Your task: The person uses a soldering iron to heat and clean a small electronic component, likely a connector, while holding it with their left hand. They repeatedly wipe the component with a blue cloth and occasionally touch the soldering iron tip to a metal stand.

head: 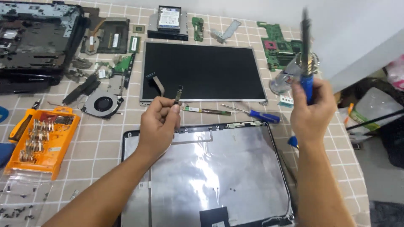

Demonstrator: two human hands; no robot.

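- The left hand (159,120) is closed in a narrow pinch on a small dark bracket part (178,94), which sticks up above the thumb and forefinger; it hangs over the gap between the bare screen panel (204,70) at 12 o'clock and the open laptop lid shell (210,168) at 6 o'clock
- The right hand (310,111) is wrapped around a blue-handled tool (306,54) held upright, blurred with movement, at about 3 o'clock from the left hand; its tip is too smeared to tell what kind it is
- A clear round item sits just behind that tool; what it is cannot be told
- A second blue screwdriver (254,114) and a thin circuit strip (206,110) lie between the hands, just above the lid shell's top edge
- At 9 o'clock sit an orange bit case (42,143) and a cooling fan (103,104); a green mainboard (277,44) lies at 1 o'clock
- Risks, as I judge them: the pinch on the bracket is slight, so it could slip and drop onto the foil-lined lid or bounce among the loose parts and be lost
- The swinging tool passes near the panel's corner; a careless sweep might scratch the screen face
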